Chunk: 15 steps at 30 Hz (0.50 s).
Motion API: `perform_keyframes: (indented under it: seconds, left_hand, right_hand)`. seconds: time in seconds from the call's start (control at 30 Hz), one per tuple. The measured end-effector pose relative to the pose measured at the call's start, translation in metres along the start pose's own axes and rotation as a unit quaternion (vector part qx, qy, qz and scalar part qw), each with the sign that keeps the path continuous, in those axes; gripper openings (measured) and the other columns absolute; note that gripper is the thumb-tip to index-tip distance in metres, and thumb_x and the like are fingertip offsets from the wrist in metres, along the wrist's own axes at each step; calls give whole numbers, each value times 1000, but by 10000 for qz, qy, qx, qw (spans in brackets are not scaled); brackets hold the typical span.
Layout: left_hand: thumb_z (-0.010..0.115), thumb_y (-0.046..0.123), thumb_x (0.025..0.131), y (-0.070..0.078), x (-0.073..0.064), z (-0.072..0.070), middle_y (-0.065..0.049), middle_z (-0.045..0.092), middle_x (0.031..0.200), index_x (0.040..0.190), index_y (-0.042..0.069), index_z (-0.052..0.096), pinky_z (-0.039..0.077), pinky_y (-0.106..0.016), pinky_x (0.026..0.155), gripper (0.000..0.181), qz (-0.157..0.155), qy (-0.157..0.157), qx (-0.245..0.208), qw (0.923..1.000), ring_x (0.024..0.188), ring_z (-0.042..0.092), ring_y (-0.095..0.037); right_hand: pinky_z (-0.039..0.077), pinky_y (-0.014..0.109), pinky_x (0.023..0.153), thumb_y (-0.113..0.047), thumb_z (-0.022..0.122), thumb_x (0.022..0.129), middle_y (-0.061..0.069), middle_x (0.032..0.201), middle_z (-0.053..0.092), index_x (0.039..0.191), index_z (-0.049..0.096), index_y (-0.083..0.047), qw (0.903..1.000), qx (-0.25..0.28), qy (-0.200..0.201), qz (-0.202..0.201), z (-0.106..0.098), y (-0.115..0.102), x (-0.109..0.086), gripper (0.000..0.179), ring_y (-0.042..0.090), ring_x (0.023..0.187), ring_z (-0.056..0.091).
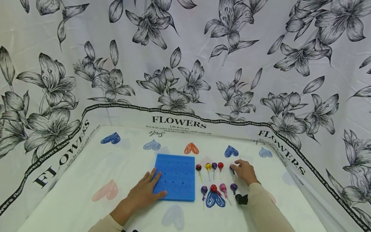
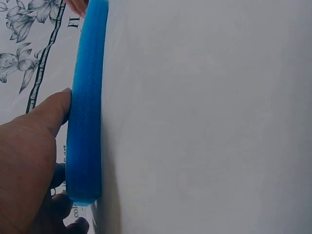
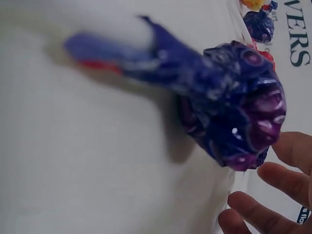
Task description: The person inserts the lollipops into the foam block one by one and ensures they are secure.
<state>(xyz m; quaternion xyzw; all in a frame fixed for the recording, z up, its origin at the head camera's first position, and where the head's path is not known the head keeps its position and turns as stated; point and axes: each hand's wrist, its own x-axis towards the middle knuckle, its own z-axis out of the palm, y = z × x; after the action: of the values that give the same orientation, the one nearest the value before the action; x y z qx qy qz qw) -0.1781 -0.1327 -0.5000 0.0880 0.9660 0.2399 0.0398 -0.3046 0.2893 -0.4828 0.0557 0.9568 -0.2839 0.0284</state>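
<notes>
Purple lollipop (image 1: 231, 168): at the right end of the back row, toward the right edge of the tabletop (image 1: 72, 199), its head partly covered by the fingertips of the right hand (image 1: 245, 172).
Right hand: thumb and index finger bent at that head; whether they pinch it, I cannot tell.
Left hand (image 1: 145, 190): fingers spread over the left side of the blue foam block (image 1: 185, 167), thumb along its near edge.
Blue foam block: flat near the middle of the tabletop, well short of its back edge, small holes in its top.
Back row, left to right: dark red lollipop (image 1: 198, 167), yellow lollipop (image 1: 208, 166), violet lollipop (image 1: 214, 165), red lollipop (image 1: 220, 165), then the purple one.
Front row, left to right: blue-purple lollipop (image 1: 204, 189), bright red lollipop (image 1: 213, 187), pink lollipop (image 1: 223, 188), dark purple lollipop (image 1: 233, 186).
Black object (image 1: 242, 199): beside the right sleeve (image 1: 263, 206), near the front row's right end.
Cloth: white, with printed hearts; a blue heart (image 1: 215, 200) lies partly under the front row.
</notes>
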Motion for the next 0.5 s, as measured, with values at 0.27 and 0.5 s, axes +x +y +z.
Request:
perform_keyframes:
  seconds: [0.27,0.5]
  left_hand:
    - [60,68,81,-1,1,2,-12,18,158,150,11,36,29,-66,99,93,-19,-17,39,10000,141,17,-42]
    - [61,68,81,-2,-1,2,-12,19,158,150,11,37,29,-67,99,92,17,21,-1,10000,140,18,-43]
  right_hand:
    - [50,45,74,-29,64,93,19,102,62,111,66,3,9998,1,-35,184,2,1,3,36,31,87,57]
    - [48,51,84,-24,62,92,24,113,61,116,66,1,9997,34,-218,122,1,-6,6,35,32,94,58]
